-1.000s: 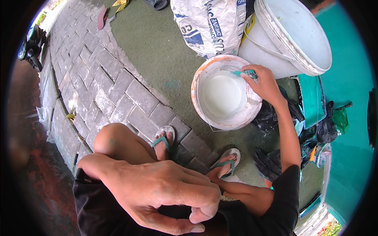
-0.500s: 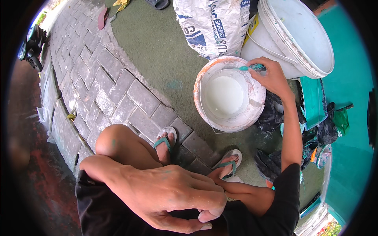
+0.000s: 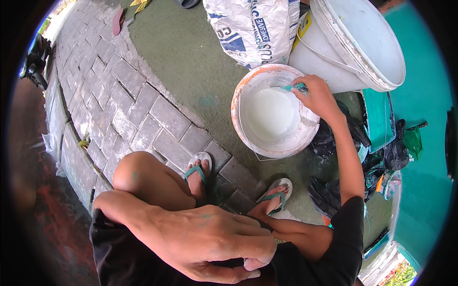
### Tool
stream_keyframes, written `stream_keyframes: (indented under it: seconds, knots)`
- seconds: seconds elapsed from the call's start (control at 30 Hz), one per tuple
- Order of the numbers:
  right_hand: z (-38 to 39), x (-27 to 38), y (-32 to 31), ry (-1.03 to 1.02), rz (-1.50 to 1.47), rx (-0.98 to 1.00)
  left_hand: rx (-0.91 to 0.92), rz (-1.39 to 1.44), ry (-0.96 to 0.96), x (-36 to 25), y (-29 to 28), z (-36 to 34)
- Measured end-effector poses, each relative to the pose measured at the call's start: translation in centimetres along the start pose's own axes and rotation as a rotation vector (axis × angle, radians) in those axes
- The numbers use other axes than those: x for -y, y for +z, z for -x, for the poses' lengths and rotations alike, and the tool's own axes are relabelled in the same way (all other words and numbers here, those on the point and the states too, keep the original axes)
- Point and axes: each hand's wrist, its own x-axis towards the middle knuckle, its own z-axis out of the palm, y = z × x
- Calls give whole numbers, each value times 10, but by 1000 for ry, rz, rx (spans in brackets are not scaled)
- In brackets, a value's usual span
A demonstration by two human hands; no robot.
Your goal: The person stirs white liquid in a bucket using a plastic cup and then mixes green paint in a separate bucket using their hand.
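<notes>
My right hand [image 3: 314, 97] reaches over the far right rim of a white bucket [image 3: 242, 125] with orange smears. It grips a teal-smeared tool handle [image 3: 299, 87]; the tool's working end dips toward the bucket's inside and cannot be made out. Milky white liquid [image 3: 269, 113] fills the lower part of the bucket, whose thin wire handle hangs down on the near left side. Close to me, my left hand [image 3: 210, 240] hangs across my lap, fingers curled in and thumb near the index fingertip. Nothing shows in it.
A printed white sack [image 3: 253, 31] and a larger tilted bucket [image 3: 329, 62] stand behind. To the right are a teal paint tray [image 3: 379, 119], black plastic bags [image 3: 327, 195] and a teal wall [image 3: 424, 157]. Grey paving [image 3: 138, 105] stretches left, with a parked motorbike [image 3: 36, 62] at the far edge.
My right hand has moved slightly left and lower over the bucket with the tool. The white liquid's visible surface looks broader. My left hand stays nearly where it was.
</notes>
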Motion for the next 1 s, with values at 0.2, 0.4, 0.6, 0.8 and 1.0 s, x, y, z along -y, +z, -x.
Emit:
stream_keyframes:
  seconds: [0.2,0.4,0.6,0.8,1.0]
  knots:
    - [20,-1,11,98,8,186,41,-259,-49,-4,-6,-3]
    - [48,22,28,10,-86,317,27,-662,-68,6,-3,-4]
    - [32,29,59,-170,-216,128,114,-1282,-218,26,4,-1]
    - [14,9,48,-194,48,2,31,-1336,-323,40,3,5]
    - [38,3,37,3,-71,54,46,-1307,-369,41,5,8]
